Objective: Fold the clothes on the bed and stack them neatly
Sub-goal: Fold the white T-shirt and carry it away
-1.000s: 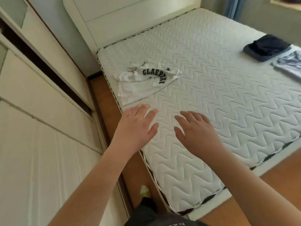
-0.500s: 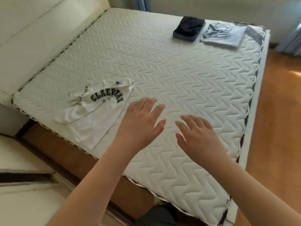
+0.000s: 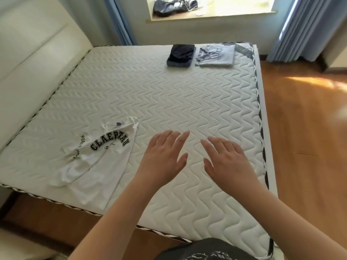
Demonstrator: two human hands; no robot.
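- Hovering over the bed (image 3: 187, 94), left hand (image 3: 165, 158) and right hand (image 3: 228, 162) spread, holding nothing.
- Rumpled white T-shirt (image 3: 97, 162) looks light and limp; best pinched at its shoulders.

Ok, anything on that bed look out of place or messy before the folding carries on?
Yes: the white printed T-shirt lies crumpled and skewed near the mattress edge, one part bunched over another. The dark garment and light blue garment sit folded side by side, not stacked. Both hands hover open, holding nothing.

View swung right; windowsill (image 3: 210, 15) now visible.
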